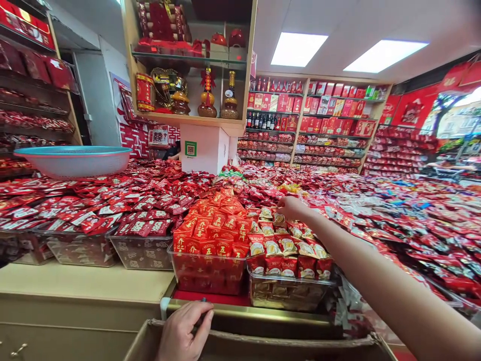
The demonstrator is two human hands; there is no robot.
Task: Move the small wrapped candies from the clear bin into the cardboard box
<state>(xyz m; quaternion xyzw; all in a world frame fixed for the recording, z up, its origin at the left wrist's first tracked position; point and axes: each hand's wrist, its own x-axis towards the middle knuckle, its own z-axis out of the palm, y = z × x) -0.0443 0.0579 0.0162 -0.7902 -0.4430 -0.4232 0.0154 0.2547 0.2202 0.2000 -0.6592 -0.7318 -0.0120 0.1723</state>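
Note:
My left hand is at the bottom, over the edge of an open cardboard box. Its fingers are curled, with a small dark thing at the fingertips that I cannot make out. My right arm stretches across from the lower right, and my right hand is at the back of the red and white durian snack packets. Its fingers look bent down, the tips hidden. Those packets stand in rows in a clear plastic bin. Beside it, another clear bin is heaped with orange-red packets.
More clear bins of red packets line the counter at left. A blue and white basket rests on the heap. A display cabinet hangs above a white pillar. Loose packets spread to the right.

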